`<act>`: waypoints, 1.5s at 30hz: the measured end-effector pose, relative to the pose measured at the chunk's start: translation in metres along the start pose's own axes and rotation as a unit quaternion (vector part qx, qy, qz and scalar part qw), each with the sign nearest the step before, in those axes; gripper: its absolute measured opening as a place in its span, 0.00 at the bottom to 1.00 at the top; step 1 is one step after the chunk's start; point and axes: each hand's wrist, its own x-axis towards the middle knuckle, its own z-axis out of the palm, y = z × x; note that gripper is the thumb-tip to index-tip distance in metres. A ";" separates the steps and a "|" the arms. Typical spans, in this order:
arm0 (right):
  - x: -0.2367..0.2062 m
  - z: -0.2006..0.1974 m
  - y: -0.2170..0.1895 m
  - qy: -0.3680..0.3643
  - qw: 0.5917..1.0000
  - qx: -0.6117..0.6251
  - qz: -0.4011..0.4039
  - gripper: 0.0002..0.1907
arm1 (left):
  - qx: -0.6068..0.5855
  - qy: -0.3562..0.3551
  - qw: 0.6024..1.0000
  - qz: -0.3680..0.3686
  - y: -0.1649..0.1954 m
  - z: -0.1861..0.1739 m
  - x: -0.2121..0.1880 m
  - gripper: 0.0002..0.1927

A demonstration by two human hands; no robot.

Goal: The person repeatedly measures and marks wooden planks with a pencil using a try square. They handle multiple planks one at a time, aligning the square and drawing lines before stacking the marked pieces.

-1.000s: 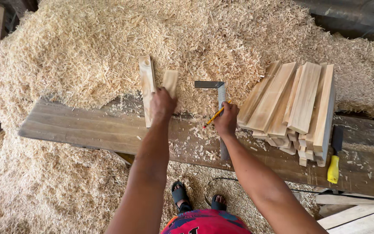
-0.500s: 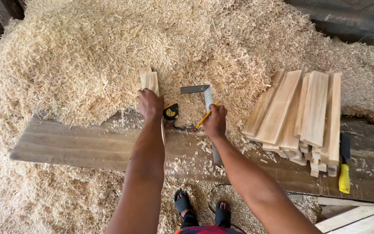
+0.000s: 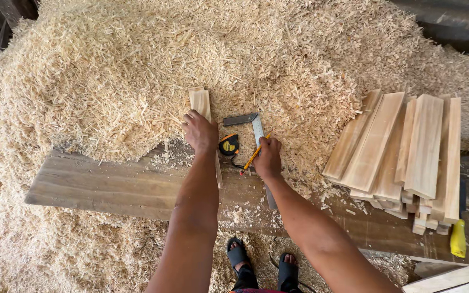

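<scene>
The left hand (image 3: 199, 132) presses flat, uncurled, on a narrow wood strip (image 3: 200, 103) lying across the tabletop (image 3: 99, 184). The right hand (image 3: 268, 157), its grip clenched around a yellow pencil (image 3: 253, 156), sits against a metal square (image 3: 252, 123). A tape measure (image 3: 229, 145) lies between them. Shavings (image 3: 109, 70) crowd the far edge; stacked boards (image 3: 403, 152) fill the right.

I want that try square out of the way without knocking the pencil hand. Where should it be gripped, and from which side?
Grip the try square by its dark stock, coming from above and the far side. The stock lies flat and exposed on the shavings, away from both hands, while the steel blade runs back under the right hand with the pencil.
</scene>
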 end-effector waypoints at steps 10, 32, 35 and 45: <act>0.019 -0.051 -0.022 0.018 0.982 -0.181 -0.042 0.12 | 0.009 0.105 0.989 0.101 0.028 0.028 0.003 0.42; -0.002 -0.235 0.179 0.147 0.952 -0.030 0.267 0.17 | -0.033 -0.234 0.928 0.289 0.289 0.183 -0.210 0.32; -0.009 -0.241 0.192 0.169 0.954 -0.019 0.249 0.15 | -0.023 -0.254 0.934 0.249 0.305 0.200 -0.226 0.36; -0.021 -0.257 0.187 0.145 0.951 0.029 0.271 0.15 | -0.032 -0.221 0.955 0.195 0.304 0.212 -0.229 0.36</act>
